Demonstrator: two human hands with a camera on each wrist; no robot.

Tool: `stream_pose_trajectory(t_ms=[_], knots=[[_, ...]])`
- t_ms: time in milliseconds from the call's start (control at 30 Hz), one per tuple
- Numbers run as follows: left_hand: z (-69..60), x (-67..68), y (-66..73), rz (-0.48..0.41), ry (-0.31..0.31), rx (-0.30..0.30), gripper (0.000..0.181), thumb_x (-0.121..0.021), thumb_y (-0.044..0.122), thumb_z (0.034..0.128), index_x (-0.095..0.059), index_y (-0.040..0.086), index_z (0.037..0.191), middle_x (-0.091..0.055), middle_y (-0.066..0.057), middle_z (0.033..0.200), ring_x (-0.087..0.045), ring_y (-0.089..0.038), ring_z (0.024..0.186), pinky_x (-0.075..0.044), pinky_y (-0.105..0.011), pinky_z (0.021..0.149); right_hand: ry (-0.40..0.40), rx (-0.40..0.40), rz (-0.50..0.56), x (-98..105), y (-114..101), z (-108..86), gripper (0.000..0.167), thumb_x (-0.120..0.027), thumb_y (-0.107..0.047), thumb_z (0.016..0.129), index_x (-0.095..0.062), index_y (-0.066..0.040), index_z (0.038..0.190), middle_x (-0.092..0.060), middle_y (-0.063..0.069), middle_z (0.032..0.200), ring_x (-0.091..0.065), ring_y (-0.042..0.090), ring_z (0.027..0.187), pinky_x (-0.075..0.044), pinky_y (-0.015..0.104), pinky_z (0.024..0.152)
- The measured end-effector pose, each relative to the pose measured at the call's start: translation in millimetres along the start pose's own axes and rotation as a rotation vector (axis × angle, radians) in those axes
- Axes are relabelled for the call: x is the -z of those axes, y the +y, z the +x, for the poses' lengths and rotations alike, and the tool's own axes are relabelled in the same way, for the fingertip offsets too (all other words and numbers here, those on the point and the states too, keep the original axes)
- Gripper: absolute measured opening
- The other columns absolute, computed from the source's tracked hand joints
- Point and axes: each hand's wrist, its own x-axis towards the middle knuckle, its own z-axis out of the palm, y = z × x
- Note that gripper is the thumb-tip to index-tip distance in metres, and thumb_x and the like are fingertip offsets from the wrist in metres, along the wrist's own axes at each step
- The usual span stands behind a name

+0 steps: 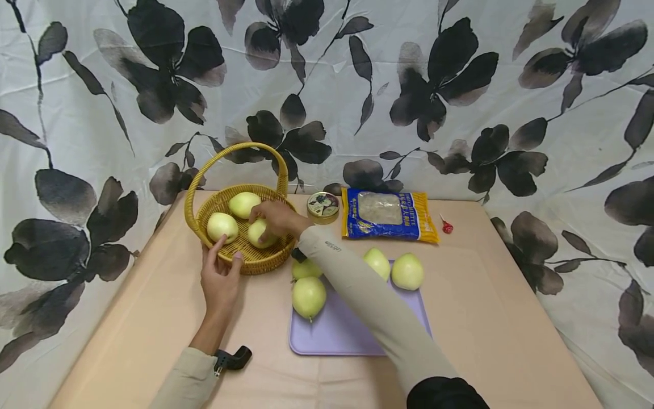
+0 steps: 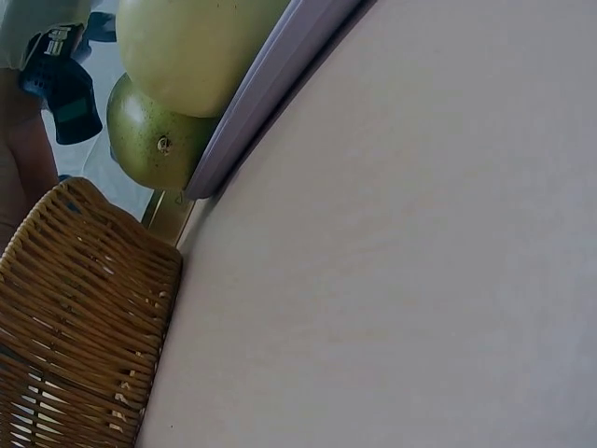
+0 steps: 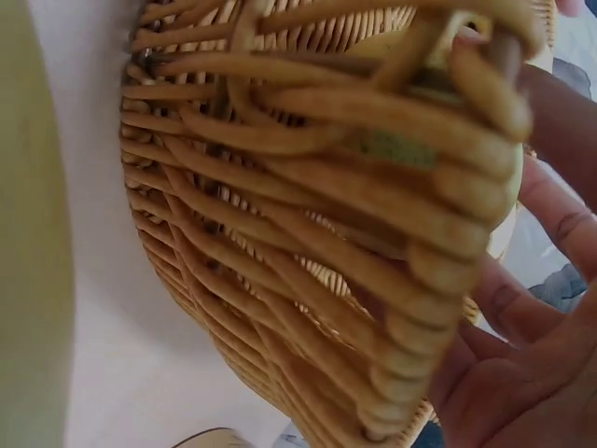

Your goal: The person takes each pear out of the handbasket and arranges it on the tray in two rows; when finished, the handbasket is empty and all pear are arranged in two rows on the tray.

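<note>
Inside the wicker basket (image 1: 263, 265), gripping a green pear (image 1: 258, 234) with right hand (image 1: 277, 218) — touching its near side with left hand (image 1: 220, 282), fingers extended. Apparently mid-placing, calling for gentle release.

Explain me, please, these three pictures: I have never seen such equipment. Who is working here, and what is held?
There is no robot: a person works bare-handed. The wide picture is taken from the person's head, looking forward and down. The other two are taken from the left and right wrists, so they look close and tilted.

On the table are a basket, a tray with four fruits, a tin, a packet and a small red thing. The right hand holds a fruit inside the basket, where two others lie. The left hand touches the basket's rim; whether it grips is hard to tell.
</note>
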Motion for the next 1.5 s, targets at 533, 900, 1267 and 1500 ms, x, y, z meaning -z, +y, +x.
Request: stream_pose_trajectory(t_ms=[533, 900, 1267, 1500], knots=[[1.2, 1.1, -0.3, 0.008, -0.012, 0.007, 0.058, -0.066, 0.02, 0.1059, -0.047, 0.022, 0.161, 0.008, 0.007, 0.179, -0.021, -0.022, 0.165, -0.038, -0.042, 0.126, 0.031, 0.102, 0.059, 7, -1, -12.8, 0.052, -0.098, -0.025, 0.077, -0.075, -0.024, 0.124, -0.073, 0.005, 0.134, -0.066, 0.022, 0.127, -0.054, 0.028, 0.101], [2.8, 0.7, -1.3, 0.007, -0.009, -0.009, 0.057, -0.064, 0.017, 0.106, -0.048, 0.02, 0.161, 0.008, 0.006, 0.179, -0.017, -0.025, 0.166, -0.035, -0.042, 0.128, 0.159, 0.185, 0.23, 25, 0, -45.6, 0.051, -0.097, -0.025, 0.079, -0.076, -0.023, 0.126, -0.075, -0.002, 0.127, -0.066, 0.014, 0.12, -0.057, 0.03, 0.101], [2.1, 0.2, 0.4, 0.003, -0.007, -0.019, 0.057, -0.065, 0.013, 0.1052, -0.049, 0.018, 0.16, 0.006, 0.007, 0.179, -0.022, -0.024, 0.165, -0.038, -0.044, 0.127, 0.26, 0.226, 0.382, 35, 5, -89.7, 0.053, -0.096, -0.02, 0.079, -0.076, -0.02, 0.129, -0.072, -0.003, 0.134, -0.069, 0.015, 0.115, -0.059, 0.031, 0.099], [1.3, 1.1, 1.9, 0.016, -0.005, -0.005, 0.057, -0.066, 0.015, 0.1055, -0.049, 0.018, 0.16, 0.005, 0.01, 0.179, -0.024, -0.021, 0.163, -0.042, -0.028, 0.122, 0.308, 0.24, 0.438, 36, 7, -121.3, 0.055, -0.096, -0.018, 0.079, -0.075, -0.02, 0.129, -0.071, -0.003, 0.132, -0.068, 0.016, 0.115, -0.06, 0.031, 0.096]])
